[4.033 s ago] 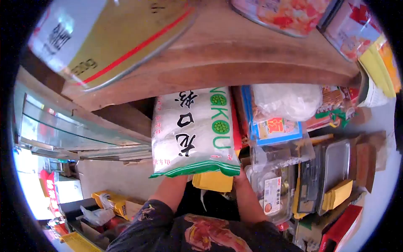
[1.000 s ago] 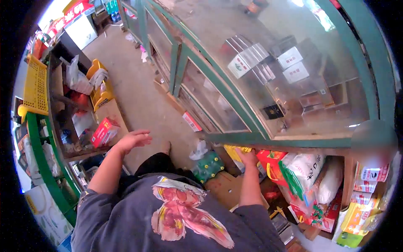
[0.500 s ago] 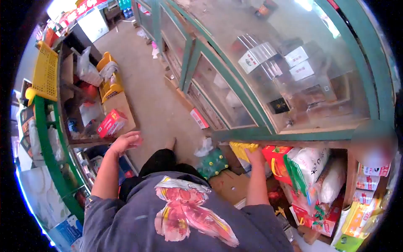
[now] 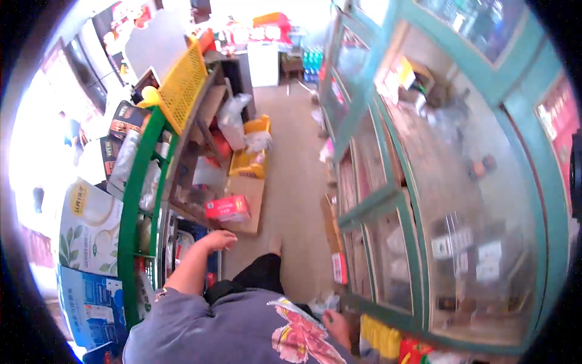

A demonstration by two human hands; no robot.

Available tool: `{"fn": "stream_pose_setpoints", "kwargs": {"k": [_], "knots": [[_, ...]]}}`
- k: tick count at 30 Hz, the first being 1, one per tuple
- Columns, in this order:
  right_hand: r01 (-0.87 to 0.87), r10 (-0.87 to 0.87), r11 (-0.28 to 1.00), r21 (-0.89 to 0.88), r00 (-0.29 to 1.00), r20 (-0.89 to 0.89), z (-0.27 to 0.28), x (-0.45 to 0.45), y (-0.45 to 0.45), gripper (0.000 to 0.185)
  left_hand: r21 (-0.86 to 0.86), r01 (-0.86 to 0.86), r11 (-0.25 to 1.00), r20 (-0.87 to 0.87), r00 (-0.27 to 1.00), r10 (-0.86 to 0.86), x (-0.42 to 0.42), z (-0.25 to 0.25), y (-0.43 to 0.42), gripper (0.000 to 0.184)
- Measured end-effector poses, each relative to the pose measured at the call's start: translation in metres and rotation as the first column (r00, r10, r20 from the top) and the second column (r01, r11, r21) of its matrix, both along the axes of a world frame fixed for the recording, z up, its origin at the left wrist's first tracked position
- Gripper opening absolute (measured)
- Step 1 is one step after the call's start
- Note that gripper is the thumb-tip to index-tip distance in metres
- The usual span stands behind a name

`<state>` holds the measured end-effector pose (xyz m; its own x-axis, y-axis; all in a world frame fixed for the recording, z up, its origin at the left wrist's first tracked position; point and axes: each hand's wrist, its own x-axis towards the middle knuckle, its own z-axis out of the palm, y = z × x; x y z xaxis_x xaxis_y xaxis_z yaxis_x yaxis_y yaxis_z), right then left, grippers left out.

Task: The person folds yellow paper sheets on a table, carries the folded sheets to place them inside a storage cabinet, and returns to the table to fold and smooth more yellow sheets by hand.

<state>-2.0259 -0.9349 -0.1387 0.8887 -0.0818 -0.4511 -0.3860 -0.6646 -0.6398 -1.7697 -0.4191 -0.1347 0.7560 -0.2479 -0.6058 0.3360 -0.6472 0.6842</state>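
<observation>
My left hand [image 4: 220,239] is raised at the left, its fingers loosely bent and apart, holding nothing. It is nearest to a red and white box [image 4: 228,208] lying on cardboard. Low in the view, beside the printed front of my grey shirt [image 4: 303,337], is my right hand [image 4: 338,326]. It is slightly blurred, looks loosely open and shows nothing in it. Close to it are a clear plastic bag [image 4: 327,302] and, to the right, a yellow package [image 4: 379,335].
A floor aisle [image 4: 291,158] runs ahead between a green-framed glass cabinet [image 4: 418,255] on the right and shelves with a green frame [image 4: 130,242] on the left. A yellow basket [image 4: 248,161] and cardboard [image 4: 251,221] lie along the left side. A white chest [image 4: 263,64] stands ahead.
The white bag held four seconds ago was later on the right shelf. Since half a second ago, my right hand has come off the yellow package, and the view has swung up along the aisle.
</observation>
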Motion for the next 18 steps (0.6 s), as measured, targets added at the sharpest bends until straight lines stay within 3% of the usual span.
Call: {"fn": "stream_pose_setpoints", "kwargs": {"k": [2,3,4,5,6,7,8,9,11,12,14,16,17,18], "knots": [[-0.144,0.144,0.986,0.084,0.990,0.006,-0.011,0.048,-0.001,0.043,0.115,-0.022,0.993,-0.076,0.997,0.031,0.030,0.020,-0.008,0.050],[-0.177,0.182,0.982,0.069,0.981,-0.067,0.003,0.076,0.000,0.043,0.219,0.070,0.973,-0.058,0.997,-0.058,0.046,0.040,-0.012,0.053],[-0.208,0.213,0.977,0.049,0.967,-0.138,0.012,0.109,0.001,0.043,0.194,0.182,0.964,0.017,0.982,-0.189,0.065,0.022,0.000,0.056],[-0.314,0.301,0.948,-0.057,0.939,-0.169,0.004,0.138,-0.008,0.044,0.147,0.179,0.973,0.108,0.975,-0.196,0.080,-0.033,0.024,0.058],[-0.410,0.376,0.897,-0.163,0.904,-0.206,-0.006,0.168,-0.019,0.045,0.247,0.223,0.943,0.061,0.968,-0.245,0.102,0.012,0.014,0.057],[-0.387,0.361,0.907,-0.164,0.918,-0.164,0.000,0.199,-0.023,0.044,0.277,0.266,0.923,-0.041,0.963,-0.266,0.121,0.027,0.016,0.057],[-0.365,0.348,0.917,-0.158,0.929,-0.129,0.016,0.226,-0.023,0.045,0.271,0.252,0.929,0.029,0.963,-0.269,0.139,0.012,0.029,0.055],[-0.379,0.366,0.909,-0.173,0.925,-0.102,0.036,0.259,-0.013,0.045,0.226,0.208,0.952,-0.039,0.978,-0.204,0.162,0.022,0.035,0.055],[-0.325,0.225,0.926,-0.192,0.883,-0.412,0.072,0.331,0.008,0.042,0.178,0.139,0.974,-0.086,0.988,-0.125,0.204,0.051,0.043,0.055],[-0.336,0.238,0.920,-0.201,0.887,-0.397,0.047,0.359,0.001,0.042,0.278,0.117,0.954,0.002,0.993,-0.122,0.224,0.067,0.046,0.055],[-0.274,0.271,0.962,-0.003,0.956,-0.114,-0.041,0.402,-0.024,0.044,0.383,0.076,0.920,0.089,0.989,-0.119,0.262,0.100,0.052,0.054],[-0.340,0.319,0.936,-0.087,0.927,-0.199,0.014,0.463,0.006,0.045,0.347,0.049,0.936,0.063,0.995,-0.075,0.307,0.124,0.055,0.054],[-0.433,0.416,0.896,-0.092,0.895,-0.160,0.022,0.487,0.011,0.047,0.272,-0.051,0.961,0.187,0.982,-0.001,0.324,0.108,0.056,0.055],[-0.521,0.509,0.847,-0.100,0.852,-0.124,0.023,0.515,0.014,0.048,0.275,-0.057,0.960,0.193,0.981,0.003,0.347,0.095,0.061,0.055]]}}
